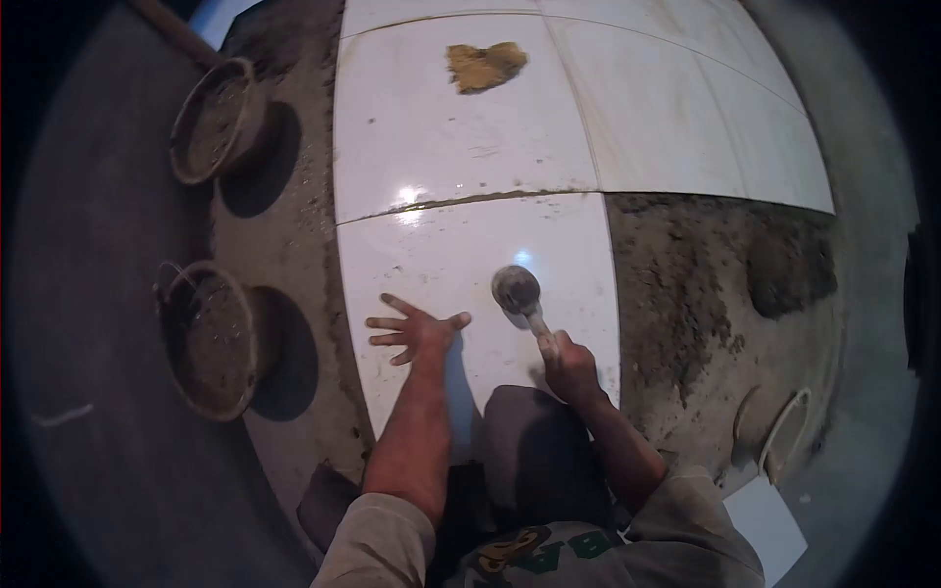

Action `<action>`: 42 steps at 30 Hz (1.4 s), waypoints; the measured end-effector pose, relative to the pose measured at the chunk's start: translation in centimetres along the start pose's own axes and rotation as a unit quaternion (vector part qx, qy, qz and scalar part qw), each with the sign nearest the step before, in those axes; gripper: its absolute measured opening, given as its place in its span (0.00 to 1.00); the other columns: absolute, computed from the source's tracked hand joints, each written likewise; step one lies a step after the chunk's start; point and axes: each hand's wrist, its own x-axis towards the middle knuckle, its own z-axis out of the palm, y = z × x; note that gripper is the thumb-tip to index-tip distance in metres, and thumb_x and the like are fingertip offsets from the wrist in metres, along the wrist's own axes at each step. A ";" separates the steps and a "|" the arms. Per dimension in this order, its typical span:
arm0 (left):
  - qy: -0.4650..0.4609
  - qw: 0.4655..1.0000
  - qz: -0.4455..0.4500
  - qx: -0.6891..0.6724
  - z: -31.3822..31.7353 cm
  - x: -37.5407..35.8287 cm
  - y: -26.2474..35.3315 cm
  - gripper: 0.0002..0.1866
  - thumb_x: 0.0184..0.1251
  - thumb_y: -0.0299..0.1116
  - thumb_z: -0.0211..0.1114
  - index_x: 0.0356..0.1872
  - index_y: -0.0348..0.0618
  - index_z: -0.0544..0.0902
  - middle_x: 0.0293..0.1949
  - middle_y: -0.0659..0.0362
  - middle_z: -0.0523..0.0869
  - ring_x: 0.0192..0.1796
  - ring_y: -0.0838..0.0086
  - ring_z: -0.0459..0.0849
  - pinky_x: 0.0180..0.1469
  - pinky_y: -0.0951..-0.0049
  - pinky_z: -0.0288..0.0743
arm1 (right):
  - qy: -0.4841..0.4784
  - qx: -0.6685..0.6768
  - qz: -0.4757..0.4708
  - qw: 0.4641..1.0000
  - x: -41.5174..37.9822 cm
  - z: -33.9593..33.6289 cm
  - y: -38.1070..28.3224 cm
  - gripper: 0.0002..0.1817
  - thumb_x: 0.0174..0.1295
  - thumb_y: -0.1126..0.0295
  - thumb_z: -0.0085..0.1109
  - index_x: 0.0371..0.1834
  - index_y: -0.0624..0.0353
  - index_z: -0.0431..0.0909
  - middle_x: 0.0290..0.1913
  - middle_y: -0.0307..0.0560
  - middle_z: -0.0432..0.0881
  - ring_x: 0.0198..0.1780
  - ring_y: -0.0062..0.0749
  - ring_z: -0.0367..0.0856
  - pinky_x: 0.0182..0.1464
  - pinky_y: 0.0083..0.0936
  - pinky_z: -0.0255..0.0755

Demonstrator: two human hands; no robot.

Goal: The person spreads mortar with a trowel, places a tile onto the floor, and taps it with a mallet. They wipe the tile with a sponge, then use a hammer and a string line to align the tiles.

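Observation:
My left hand [421, 333] lies with fingers spread on a large white floor tile [559, 230], palm down and holding nothing. In my right hand [571, 368] is the handle of a mallet [516, 288] with a round dark head. That head is over the middle of the same tile, to the right of my left hand. Wet, dirty smears mark the tile's surface, and a muddy joint runs along its far edge. My knee overlaps the tile's near edge.
Two mortar buckets [253, 343] [176, 147] stand at the left. Beyond the joint lies a yellow-brown sponge or cloth [485, 67] on laid tiles [676, 127]. Rough mortar [667, 294] spreads at the right, with a darker heap [789, 269]. Another bucket [787, 436] and a white offcut [767, 529] sit lower right.

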 end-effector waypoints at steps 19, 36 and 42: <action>0.030 1.000 0.004 0.007 1.0 0.2 -0.2 0.81 0.31 0.57 0.84 0.73 0.57 0.21 0.73 0.35 0.21 0.75 0.35 0.24 0.63 0.21 0.46 | -0.001 0.106 0.101 0.989 -7.5 0.4 5.7 0.21 0.69 0.51 0.50 0.32 0.60 0.70 0.20 0.60 0.76 0.28 0.61 0.79 0.31 0.52 0.70; -0.002 1.000 0.014 -0.006 -0.3 -0.7 -0.1 0.79 0.34 0.57 0.83 0.74 0.52 0.24 0.72 0.32 0.22 0.74 0.32 0.24 0.67 0.26 0.47 | -0.078 0.153 0.034 0.984 5.9 1.3 -4.0 0.25 0.73 0.50 0.41 0.38 0.65 0.70 0.27 0.67 0.79 0.34 0.65 0.80 0.37 0.53 0.71; -0.014 1.000 0.015 -0.016 -0.5 -0.8 -0.3 0.78 0.36 0.55 0.83 0.74 0.50 0.24 0.71 0.31 0.21 0.73 0.31 0.23 0.67 0.25 0.47 | -0.102 0.163 0.079 0.978 8.4 4.6 -4.4 0.28 0.73 0.47 0.38 0.40 0.65 0.72 0.33 0.69 0.81 0.39 0.65 0.81 0.42 0.53 0.72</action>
